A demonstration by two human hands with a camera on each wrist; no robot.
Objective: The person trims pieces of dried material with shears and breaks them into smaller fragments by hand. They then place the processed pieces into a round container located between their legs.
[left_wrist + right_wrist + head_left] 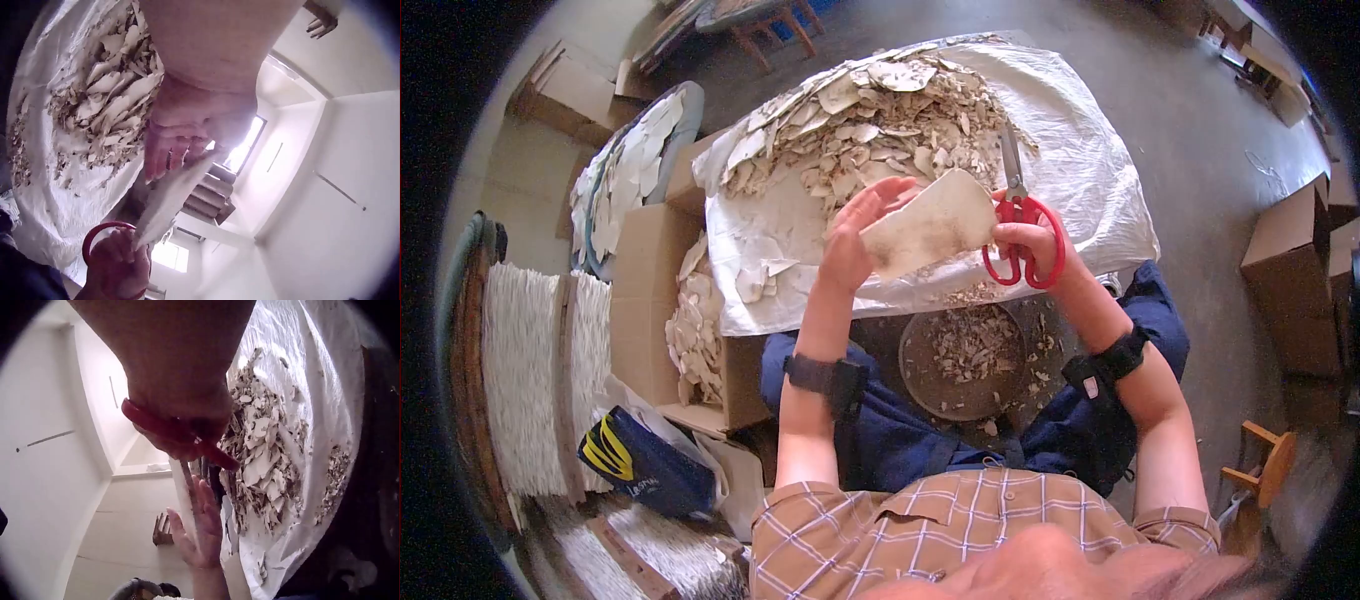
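Note:
A pale, flat, roughly oblong piece [930, 228] with a brownish patch is held up above the white sheet. My right hand [1030, 235] pinches its right end with the thumb on top, and the same hand grips red-handled scissors [1050, 262], blades pointing away from me. The left hand [855, 240] touches the piece's other end. In the right wrist view, the left hand's fingers [206, 503] look extended, with the piece [186, 494] edge-on against the palm. The left wrist view shows the piece [169, 200] between both hands.
Broken pale flakes [880, 120] are heaped on the white sheet [1090, 190]. A round container [910, 375] of scraps stands between the knees. At left are an open cardboard box [640, 290] of pieces and a dark blue bag [645, 465]. Cartons [1290, 270] and a wooden stool [1262, 465] stand right.

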